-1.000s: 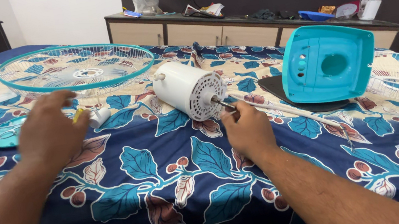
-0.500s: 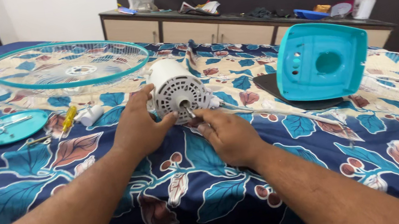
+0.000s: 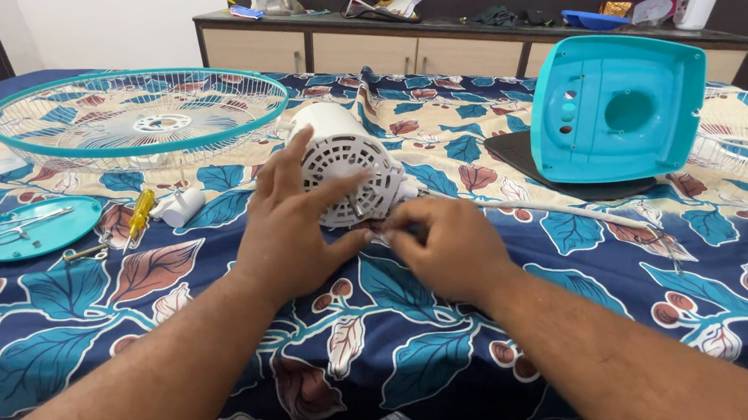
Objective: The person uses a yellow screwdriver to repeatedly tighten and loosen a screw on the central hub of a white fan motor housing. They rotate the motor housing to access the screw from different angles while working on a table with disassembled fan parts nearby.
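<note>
Lying on its side near the middle of the frame, the white fan motor (image 3: 348,164) rests on a bedsheet (image 3: 415,335) printed with blue and brown leaves. Its housing is a rounded cylinder, smooth at the far end and ribbed with narrow vent slots around the near face, where small metal fittings show. The left hand (image 3: 290,224) cups the motor from the left, fingers spread over the top of the housing and thumb under its lower edge. The right hand (image 3: 446,244) sits just right of and below the motor, fingertips pinched together at the base of the near face; what they pinch is too small to tell. A white cord (image 3: 557,215) runs from the motor toward the right.

At upper left lies a teal-rimmed wire fan guard (image 3: 137,113). Left of centre are a yellow-handled screwdriver (image 3: 139,215), a small white cap (image 3: 181,208) and a round teal plate (image 3: 38,228) holding scissors. At right, a teal fan base (image 3: 618,106) stands tilted on a dark pad.
</note>
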